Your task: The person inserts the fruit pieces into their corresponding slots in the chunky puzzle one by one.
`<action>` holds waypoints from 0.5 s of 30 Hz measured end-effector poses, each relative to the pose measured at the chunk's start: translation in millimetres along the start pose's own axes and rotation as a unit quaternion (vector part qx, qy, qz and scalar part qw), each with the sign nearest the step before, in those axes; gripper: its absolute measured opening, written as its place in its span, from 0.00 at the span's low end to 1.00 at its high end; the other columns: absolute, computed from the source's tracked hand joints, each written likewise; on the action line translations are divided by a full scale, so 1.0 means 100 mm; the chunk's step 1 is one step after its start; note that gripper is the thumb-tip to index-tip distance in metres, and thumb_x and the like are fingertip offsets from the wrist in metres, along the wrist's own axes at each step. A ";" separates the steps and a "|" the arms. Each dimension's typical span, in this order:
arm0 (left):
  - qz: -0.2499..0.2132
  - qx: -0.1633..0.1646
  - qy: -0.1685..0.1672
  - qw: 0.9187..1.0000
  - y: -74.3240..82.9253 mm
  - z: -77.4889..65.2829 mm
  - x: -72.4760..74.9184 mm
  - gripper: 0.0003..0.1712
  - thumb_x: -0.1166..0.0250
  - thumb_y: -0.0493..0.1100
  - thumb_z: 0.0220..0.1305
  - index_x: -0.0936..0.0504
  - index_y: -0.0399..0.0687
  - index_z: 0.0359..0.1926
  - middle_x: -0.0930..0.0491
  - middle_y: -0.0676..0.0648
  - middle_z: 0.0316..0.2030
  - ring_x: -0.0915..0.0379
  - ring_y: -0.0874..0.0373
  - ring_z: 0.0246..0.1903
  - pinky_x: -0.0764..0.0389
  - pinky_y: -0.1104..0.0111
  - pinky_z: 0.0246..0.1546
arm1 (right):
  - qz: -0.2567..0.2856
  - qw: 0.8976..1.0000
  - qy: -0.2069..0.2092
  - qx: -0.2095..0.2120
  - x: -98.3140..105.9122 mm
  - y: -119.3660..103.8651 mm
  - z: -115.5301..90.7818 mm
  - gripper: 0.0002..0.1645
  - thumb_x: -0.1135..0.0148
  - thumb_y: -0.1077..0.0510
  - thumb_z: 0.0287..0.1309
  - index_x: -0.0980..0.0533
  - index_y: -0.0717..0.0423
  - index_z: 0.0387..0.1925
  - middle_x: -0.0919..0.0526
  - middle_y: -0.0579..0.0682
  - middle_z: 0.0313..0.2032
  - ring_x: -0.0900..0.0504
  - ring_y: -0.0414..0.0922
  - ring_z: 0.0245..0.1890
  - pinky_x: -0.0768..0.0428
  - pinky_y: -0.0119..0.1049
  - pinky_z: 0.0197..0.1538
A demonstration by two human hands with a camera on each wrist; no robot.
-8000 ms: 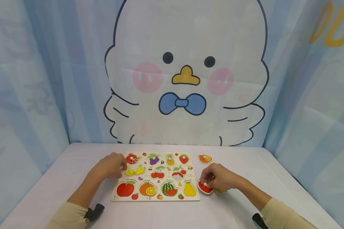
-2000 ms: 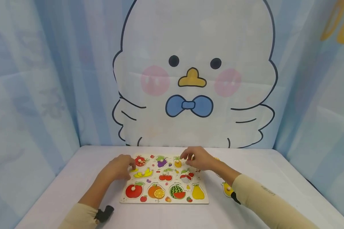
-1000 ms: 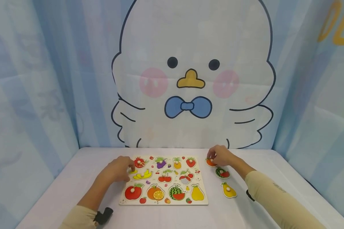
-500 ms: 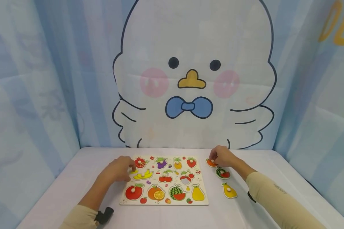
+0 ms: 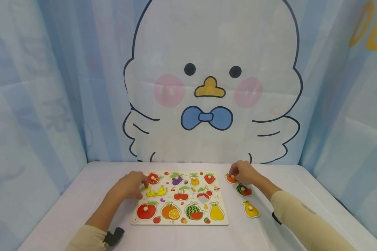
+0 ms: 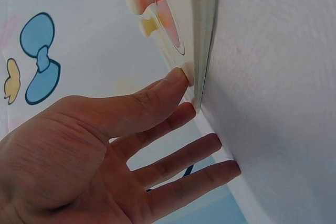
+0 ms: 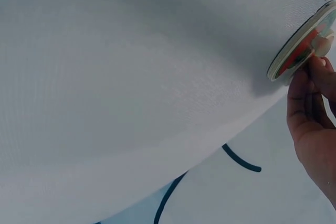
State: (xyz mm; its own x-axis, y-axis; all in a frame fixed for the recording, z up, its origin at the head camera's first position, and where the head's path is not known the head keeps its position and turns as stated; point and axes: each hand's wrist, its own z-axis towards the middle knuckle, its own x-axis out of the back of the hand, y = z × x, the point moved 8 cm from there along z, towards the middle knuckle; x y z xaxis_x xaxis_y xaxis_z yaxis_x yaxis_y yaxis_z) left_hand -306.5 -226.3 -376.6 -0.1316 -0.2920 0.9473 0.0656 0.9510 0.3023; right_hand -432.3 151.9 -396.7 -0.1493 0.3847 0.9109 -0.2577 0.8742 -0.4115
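Your right hand (image 5: 243,172) barely shifted in 0.5 s, still pinching the orange piece (image 5: 230,179) on the table (image 5: 81,195) right of the board (image 5: 221,220), your left hand (image 5: 130,184) flat, fingers relaxed, against the board's left edge.

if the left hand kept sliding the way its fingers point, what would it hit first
Probably the puzzle board: the left hand already touches its left edge with straight fingers, beside the banana piece.

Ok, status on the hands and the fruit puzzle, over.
Left hand open, steadying board. Right hand pinching orange piece beside board. Watermelon, pear loose nearby.
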 end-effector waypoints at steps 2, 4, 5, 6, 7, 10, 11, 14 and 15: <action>0.000 0.003 0.000 1.000 -0.01 0.01 -0.01 0.17 0.23 0.36 0.44 0.16 0.51 0.38 0.20 0.48 0.44 0.30 0.51 0.44 0.24 0.51 0.51 | 0.005 1.000 0.005 0.000 0.00 0.02 0.00 0.08 0.33 0.66 0.54 0.20 0.50 0.31 0.21 0.46 0.29 0.25 0.44 0.32 0.20 0.34 0.41; -0.002 0.006 0.000 1.000 -0.01 0.01 -0.02 0.17 0.24 0.35 0.45 0.16 0.51 0.38 0.21 0.48 0.45 0.30 0.51 0.44 0.24 0.51 0.51 | 0.010 1.000 0.009 -0.001 0.00 0.02 -0.01 0.08 0.34 0.66 0.54 0.20 0.49 0.32 0.21 0.46 0.30 0.25 0.44 0.32 0.19 0.34 0.41; -0.002 0.007 0.000 1.000 -0.01 0.02 -0.02 0.17 0.24 0.35 0.45 0.16 0.51 0.38 0.21 0.48 0.45 0.30 0.51 0.44 0.24 0.52 0.51 | 0.012 1.000 0.011 0.002 0.00 0.02 -0.01 0.08 0.34 0.66 0.54 0.20 0.49 0.32 0.21 0.46 0.30 0.25 0.44 0.32 0.19 0.34 0.41; -0.001 0.006 0.000 1.000 -0.02 0.02 -0.02 0.17 0.24 0.35 0.45 0.16 0.51 0.38 0.21 0.48 0.45 0.30 0.51 0.44 0.24 0.52 0.51 | 0.013 1.000 0.014 0.005 0.01 0.02 -0.01 0.08 0.34 0.66 0.55 0.20 0.49 0.32 0.21 0.46 0.30 0.25 0.44 0.32 0.19 0.34 0.41; 0.000 0.006 0.000 1.000 -0.02 0.02 -0.03 0.17 0.24 0.35 0.45 0.16 0.51 0.38 0.21 0.48 0.44 0.30 0.51 0.43 0.24 0.52 0.51 | 0.017 1.000 0.016 0.006 0.01 0.02 -0.02 0.08 0.34 0.66 0.55 0.20 0.49 0.33 0.21 0.46 0.31 0.25 0.44 0.32 0.19 0.34 0.41; -0.001 0.009 -0.001 1.000 -0.02 0.02 -0.03 0.17 0.24 0.35 0.44 0.16 0.51 0.38 0.21 0.47 0.44 0.30 0.51 0.43 0.24 0.52 0.50 | 0.024 0.999 0.022 0.016 0.02 0.00 -0.03 0.08 0.34 0.66 0.54 0.20 0.49 0.34 0.20 0.45 0.32 0.25 0.44 0.32 0.19 0.34 0.41; 0.000 0.009 -0.001 1.000 -0.02 0.02 -0.03 0.17 0.24 0.35 0.44 0.17 0.51 0.38 0.21 0.47 0.44 0.30 0.51 0.43 0.24 0.52 0.50 | 0.025 0.999 0.024 0.019 0.02 -0.01 -0.03 0.08 0.34 0.66 0.54 0.20 0.49 0.34 0.20 0.45 0.32 0.25 0.44 0.32 0.19 0.34 0.41; 0.000 0.008 -0.001 1.000 -0.02 0.01 -0.03 0.17 0.24 0.35 0.45 0.17 0.51 0.38 0.21 0.47 0.44 0.30 0.51 0.43 0.23 0.52 0.50 | 0.033 0.999 0.030 0.021 0.03 -0.04 -0.04 0.08 0.33 0.65 0.54 0.20 0.49 0.34 0.20 0.45 0.33 0.25 0.44 0.32 0.19 0.34 0.41; 0.001 0.007 -0.001 1.000 -0.02 0.01 -0.03 0.17 0.24 0.35 0.45 0.17 0.51 0.38 0.21 0.47 0.45 0.30 0.51 0.43 0.23 0.52 0.50 | 0.036 0.999 0.031 0.019 0.03 -0.05 -0.05 0.08 0.33 0.65 0.54 0.20 0.48 0.34 0.20 0.45 0.33 0.25 0.44 0.32 0.19 0.33 0.41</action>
State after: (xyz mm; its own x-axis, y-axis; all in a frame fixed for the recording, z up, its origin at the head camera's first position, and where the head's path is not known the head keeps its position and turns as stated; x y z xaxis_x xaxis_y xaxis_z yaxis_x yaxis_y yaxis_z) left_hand -307.5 -227.3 -380.4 -0.1325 -0.2896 0.9479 0.0521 0.9530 0.2984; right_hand -427.1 150.4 -391.5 -0.1099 0.4656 0.8781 -0.2855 0.8315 -0.4766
